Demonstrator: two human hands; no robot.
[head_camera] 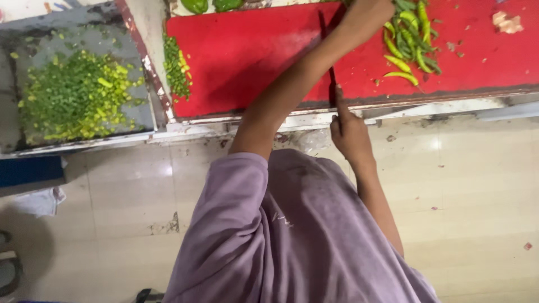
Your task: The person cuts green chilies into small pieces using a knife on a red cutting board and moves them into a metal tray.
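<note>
Chilli chopping is pausing: right hand [349,132] gripping knife [327,53] on red board [241,56], left hand [370,11] gathering green chillies [407,39], grip unclear, likely feeding them under the blade next

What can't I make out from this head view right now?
- Left hand: fingers cut off by the top edge, so its grip on the green chillies cannot be told.
- Knife: handle hidden inside the right hand; mid-blade hidden behind the left forearm.
- Green peppers: cut off by the top edge.
- Dark items at the bottom left: cut by the edge, unidentifiable.
</note>
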